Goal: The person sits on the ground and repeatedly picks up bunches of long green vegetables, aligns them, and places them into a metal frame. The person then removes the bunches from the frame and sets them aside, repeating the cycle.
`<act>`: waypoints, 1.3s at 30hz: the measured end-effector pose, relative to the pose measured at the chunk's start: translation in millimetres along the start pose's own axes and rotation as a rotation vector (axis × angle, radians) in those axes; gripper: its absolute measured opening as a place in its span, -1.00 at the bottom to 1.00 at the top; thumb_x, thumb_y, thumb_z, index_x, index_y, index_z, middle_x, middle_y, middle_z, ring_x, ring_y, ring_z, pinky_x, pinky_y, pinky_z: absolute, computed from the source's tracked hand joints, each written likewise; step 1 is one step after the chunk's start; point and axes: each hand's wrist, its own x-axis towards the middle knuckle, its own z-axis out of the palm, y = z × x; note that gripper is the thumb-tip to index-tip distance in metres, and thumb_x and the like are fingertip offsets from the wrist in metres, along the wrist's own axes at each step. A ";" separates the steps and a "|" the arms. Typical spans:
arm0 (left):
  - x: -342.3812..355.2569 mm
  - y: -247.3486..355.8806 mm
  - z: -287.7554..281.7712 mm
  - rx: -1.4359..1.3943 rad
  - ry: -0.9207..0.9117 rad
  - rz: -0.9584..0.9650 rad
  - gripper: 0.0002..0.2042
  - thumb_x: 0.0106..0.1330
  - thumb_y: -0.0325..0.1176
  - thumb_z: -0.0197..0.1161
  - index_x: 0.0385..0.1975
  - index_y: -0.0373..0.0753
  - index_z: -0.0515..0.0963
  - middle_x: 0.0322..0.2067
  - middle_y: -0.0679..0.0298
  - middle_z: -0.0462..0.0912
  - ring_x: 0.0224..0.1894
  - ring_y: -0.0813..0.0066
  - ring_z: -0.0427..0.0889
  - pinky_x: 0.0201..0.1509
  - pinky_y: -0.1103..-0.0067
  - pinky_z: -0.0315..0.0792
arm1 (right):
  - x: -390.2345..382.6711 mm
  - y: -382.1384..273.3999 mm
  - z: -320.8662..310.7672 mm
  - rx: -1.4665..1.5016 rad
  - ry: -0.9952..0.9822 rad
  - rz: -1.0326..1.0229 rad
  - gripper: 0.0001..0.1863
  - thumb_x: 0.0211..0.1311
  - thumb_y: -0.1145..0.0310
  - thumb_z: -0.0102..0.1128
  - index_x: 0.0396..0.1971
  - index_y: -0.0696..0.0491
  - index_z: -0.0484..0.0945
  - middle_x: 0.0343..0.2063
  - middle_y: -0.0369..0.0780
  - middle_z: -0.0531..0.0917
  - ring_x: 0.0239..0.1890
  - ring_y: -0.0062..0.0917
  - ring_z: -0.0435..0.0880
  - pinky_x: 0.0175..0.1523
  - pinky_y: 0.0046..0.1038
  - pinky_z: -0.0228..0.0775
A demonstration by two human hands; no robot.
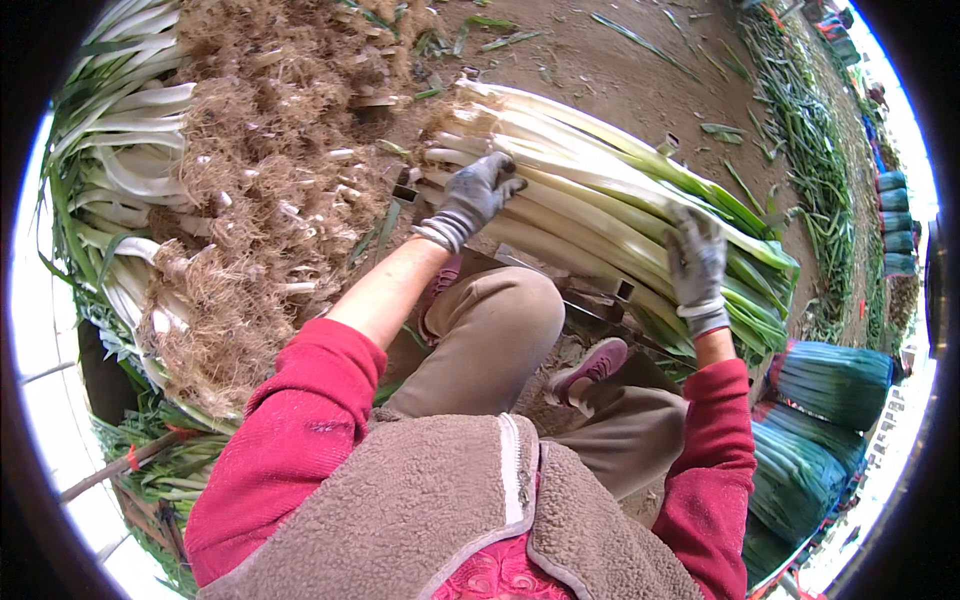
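Observation:
A row of long leeks (590, 200) lies in front of me on a low metal frame (600, 298), white ends to the left and green leaves to the right. My left hand (475, 195), in a grey glove, rests at the white ends with its fingers curled over a leek stalk. Over the green part lies my right hand (697, 262), gloved too, its fingers stretched out and touching the leaves. The undersides of both hands are hidden.
To my left is a big pile of leeks (140, 190) with brown roots (260, 190). Tied bundles in blue-green wrapping (830, 385) stand at the lower right. Loose leaf scraps (722, 132) litter the dirt floor (600, 70), and a long heap of green leaves (815, 170) runs along the far right.

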 end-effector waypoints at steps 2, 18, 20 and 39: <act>-2.9 -3.4 -0.8 0.020 0.032 0.094 -0.71 0.23 -0.22 0.39 -0.20 -0.26 0.53 -0.36 0.06 0.67 -0.30 0.15 0.66 -0.17 0.42 0.52 | 15.9 14.4 3.3 -0.135 -0.017 0.056 -0.38 0.16 0.29 0.27 0.27 -0.11 0.37 0.02 -0.13 0.56 0.05 -0.19 0.50 0.15 -0.16 0.32; -38.6 -11.0 8.0 0.050 0.173 0.261 -0.67 0.15 -0.51 0.25 -0.05 -0.20 0.51 -0.29 0.03 0.57 -0.21 -0.04 0.57 -0.08 0.21 0.48 | 77.7 47.0 -9.7 0.857 -0.524 0.284 -0.57 0.15 0.46 0.32 0.06 0.16 0.53 -0.20 -0.33 0.67 -0.17 -0.68 0.57 0.01 -0.54 0.46; -37.9 -12.0 8.4 0.024 0.179 0.285 -0.67 0.15 -0.51 0.24 -0.05 -0.21 0.51 -0.29 0.03 0.57 -0.21 -0.03 0.57 -0.07 0.22 0.48 | 101.4 40.6 -26.9 0.735 -0.647 0.296 -0.53 0.17 0.49 0.30 0.11 0.18 0.49 -0.16 -0.35 0.64 -0.14 -0.70 0.53 0.05 -0.57 0.43; 21.9 17.6 -8.8 0.382 0.112 0.421 -0.74 0.20 -0.25 0.28 -0.09 0.02 0.64 -0.22 0.24 0.61 -0.01 0.21 0.54 0.34 0.16 0.13 | 103.8 43.4 -19.4 0.750 -0.502 0.226 -0.50 0.26 0.41 0.27 0.20 0.12 0.45 0.00 -0.19 0.62 0.02 -0.59 0.51 0.21 -0.47 0.33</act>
